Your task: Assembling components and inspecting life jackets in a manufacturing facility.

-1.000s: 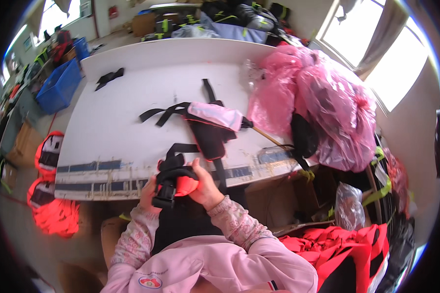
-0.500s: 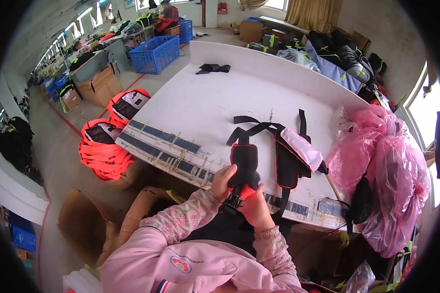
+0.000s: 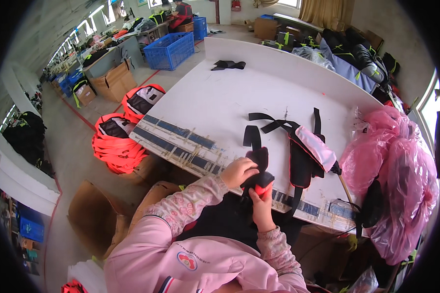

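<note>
A black padded strap (image 3: 260,159) with red edging is in both my hands, just above the table's front edge. My left hand (image 3: 238,172) has its fingers closed on the strap's left side. Lower down, my right hand (image 3: 263,209) pinches the strap's bright red lower part (image 3: 263,188). The strap bends in the middle, and a black webbing end (image 3: 252,135) stands up from its far end. To the right on the white table (image 3: 220,100) lies a second black padded strap (image 3: 302,168) with red edging, a pink piece (image 3: 316,146) across it.
Pink plastic bags (image 3: 391,171) bulge over the table's right side. Orange-red bag pieces (image 3: 116,149) are stacked off its left edge. A black fabric strip (image 3: 228,65) lies at the far left. An opened cardboard box (image 3: 95,215) stands at lower left; blue crates (image 3: 168,51) and a person (image 3: 182,14) are beyond.
My left hand has moved up along the strap from its lower end. The strap has bent, and the black buckle that showed between my hands is now hidden. The whole view has shifted slightly.
</note>
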Available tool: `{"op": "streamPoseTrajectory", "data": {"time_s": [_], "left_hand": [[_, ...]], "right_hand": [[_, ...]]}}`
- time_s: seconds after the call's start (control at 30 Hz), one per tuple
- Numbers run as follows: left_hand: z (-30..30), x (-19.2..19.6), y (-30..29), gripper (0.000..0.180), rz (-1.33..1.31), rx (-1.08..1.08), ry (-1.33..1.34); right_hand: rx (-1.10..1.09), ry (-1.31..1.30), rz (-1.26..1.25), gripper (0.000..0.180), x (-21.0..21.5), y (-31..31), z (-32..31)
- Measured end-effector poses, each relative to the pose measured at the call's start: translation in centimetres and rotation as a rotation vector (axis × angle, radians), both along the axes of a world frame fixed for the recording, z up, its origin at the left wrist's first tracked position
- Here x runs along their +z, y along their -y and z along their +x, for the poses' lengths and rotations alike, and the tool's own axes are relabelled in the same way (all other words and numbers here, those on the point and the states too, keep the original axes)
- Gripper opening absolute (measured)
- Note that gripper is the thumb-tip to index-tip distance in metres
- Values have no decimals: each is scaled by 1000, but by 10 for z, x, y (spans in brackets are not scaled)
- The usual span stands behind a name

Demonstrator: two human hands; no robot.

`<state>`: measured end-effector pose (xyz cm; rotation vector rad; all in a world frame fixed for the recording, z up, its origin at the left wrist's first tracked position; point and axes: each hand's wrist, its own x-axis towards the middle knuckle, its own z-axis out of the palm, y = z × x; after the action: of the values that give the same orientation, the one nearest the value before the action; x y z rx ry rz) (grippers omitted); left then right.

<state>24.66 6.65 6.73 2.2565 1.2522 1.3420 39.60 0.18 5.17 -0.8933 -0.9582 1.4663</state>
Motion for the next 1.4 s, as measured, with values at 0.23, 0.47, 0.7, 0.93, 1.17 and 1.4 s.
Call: {"op": "streamPoseTrajectory", "data": {"time_s": [0.23, 0.47, 0.7, 0.93, 1.17, 1.4], "left_hand": [[-9, -30, -4, 24, -720, -284, 389], [29, -39, -12, 26, -606, -228, 644], [24, -21, -8, 41, -894, -191, 401], [35, -23, -24, 32, -564, 113, 470], [46, -19, -53, 28, -317, 299, 444], [-15, 5, -88, 24, -200, 459, 347]], "right_hand": [[71, 392, 262, 62, 3, -8, 8], [267, -288, -527, 31, 1, -10, 11], [336, -479, -653, 24, -22, -10, -2], [223, -177, -536, 11, 8, -19, -5], [192, -114, -515, 9, 18, -29, 0], [282, 133, -302, 18, 43, -10, -12]]}}
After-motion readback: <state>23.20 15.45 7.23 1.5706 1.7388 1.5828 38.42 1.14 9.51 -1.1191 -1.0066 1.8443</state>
